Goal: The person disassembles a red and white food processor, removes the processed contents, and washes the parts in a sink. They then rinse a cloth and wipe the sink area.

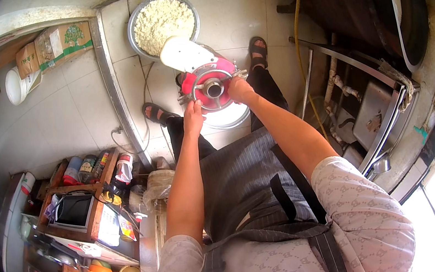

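A grinding machine [227, 65] with a red housing stands on the floor between my feet. On its top sits a round metal ring [193, 85] with spokes and a hollow central tube [214, 89]. My left hand [193, 119] grips the ring's lower left edge, close to a metal clamp [184, 99]. At the right edge my right hand [240, 90] is closed on the ring, beside another clamp [240, 74]; its fingertips are partly hidden. A white chute [181, 55] slopes from the machine to a metal basin [197, 24] heaped with pale, crumbly pulp [161, 18]. White liquid [226, 117] shows in a round vessel underneath.
A wooden shelf [96, 190] with bottles stands on the left, beyond a metal-edged sill [114, 75]. Cardboard boxes [63, 45] and a white bucket [18, 86] are farther off. A yellow hose [300, 49] and sink pipes [329, 87] run along the right. A power cord [145, 83] crosses the floor.
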`<move>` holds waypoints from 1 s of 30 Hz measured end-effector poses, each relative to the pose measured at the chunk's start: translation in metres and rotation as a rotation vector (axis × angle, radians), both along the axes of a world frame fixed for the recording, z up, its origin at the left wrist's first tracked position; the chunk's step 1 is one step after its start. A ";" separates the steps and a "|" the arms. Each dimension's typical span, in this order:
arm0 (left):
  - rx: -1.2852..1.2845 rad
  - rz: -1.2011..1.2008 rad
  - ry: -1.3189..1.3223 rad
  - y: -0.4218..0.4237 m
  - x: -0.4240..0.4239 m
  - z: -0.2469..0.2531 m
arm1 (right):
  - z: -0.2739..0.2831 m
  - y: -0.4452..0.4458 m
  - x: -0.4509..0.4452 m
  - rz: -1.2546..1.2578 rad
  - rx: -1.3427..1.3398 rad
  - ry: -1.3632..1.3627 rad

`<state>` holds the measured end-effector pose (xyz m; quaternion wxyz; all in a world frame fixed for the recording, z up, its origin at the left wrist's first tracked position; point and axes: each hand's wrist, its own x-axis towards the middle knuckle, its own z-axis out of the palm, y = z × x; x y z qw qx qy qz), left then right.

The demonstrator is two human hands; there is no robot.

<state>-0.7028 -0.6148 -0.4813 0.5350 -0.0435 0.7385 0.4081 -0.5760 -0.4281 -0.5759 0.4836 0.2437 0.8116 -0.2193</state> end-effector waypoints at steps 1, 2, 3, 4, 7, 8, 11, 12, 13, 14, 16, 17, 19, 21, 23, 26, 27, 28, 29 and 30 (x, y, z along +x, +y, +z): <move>-0.004 -0.006 -0.003 0.000 0.000 0.000 | -0.002 0.000 0.001 -0.019 0.003 -0.007; -0.008 -0.011 -0.007 0.000 -0.001 0.001 | -0.004 -0.001 0.000 -0.074 -0.006 -0.032; -0.012 -0.016 -0.010 0.000 -0.001 0.001 | -0.006 -0.001 0.001 -0.082 -0.009 -0.029; -0.009 -0.011 -0.010 0.001 -0.001 0.000 | -0.007 -0.001 0.002 -0.090 -0.013 -0.026; -0.007 -0.002 -0.008 0.000 -0.001 0.000 | -0.004 0.001 0.002 0.002 -0.027 0.027; -0.010 -0.004 -0.007 0.000 -0.001 0.000 | -0.002 0.002 0.000 0.018 -0.044 0.019; -0.012 -0.016 -0.018 0.002 -0.003 0.004 | -0.004 0.002 0.003 0.010 -0.043 0.021; -0.015 -0.019 -0.022 0.002 -0.004 0.004 | -0.004 0.002 0.003 0.006 -0.044 0.019; -0.015 -0.016 -0.021 0.001 -0.004 0.004 | -0.004 0.002 0.002 0.003 -0.046 0.017; -0.015 -0.014 -0.020 0.001 -0.003 0.004 | -0.004 0.002 0.001 0.006 -0.056 0.006; -0.009 -0.009 -0.018 0.001 -0.003 0.003 | -0.006 0.002 0.003 0.029 -0.053 -0.006; -0.003 -0.005 -0.014 0.001 -0.002 0.003 | -0.007 0.001 0.003 0.051 -0.042 -0.006; -0.004 -0.006 -0.017 0.002 -0.003 0.004 | -0.011 0.000 0.006 0.081 -0.017 0.003; -0.016 -0.013 -0.029 0.002 -0.004 0.003 | -0.014 -0.001 0.008 0.094 0.001 0.015; -0.017 -0.020 -0.035 0.001 -0.004 0.003 | -0.017 -0.001 0.010 0.102 -0.001 0.007; -0.015 -0.008 -0.036 0.002 -0.005 0.005 | -0.012 0.001 0.005 0.054 -0.065 -0.017; -0.013 -0.002 -0.036 0.003 -0.005 0.006 | -0.010 0.002 0.004 0.047 -0.077 -0.024; -0.011 -0.001 -0.042 0.003 -0.006 0.007 | -0.008 0.003 0.003 0.039 -0.089 -0.032; -0.010 -0.001 -0.049 0.003 -0.006 0.008 | -0.007 0.004 0.002 0.051 -0.085 -0.039; -0.007 -0.001 -0.056 0.004 -0.007 0.010 | -0.007 0.004 0.003 0.048 -0.083 -0.040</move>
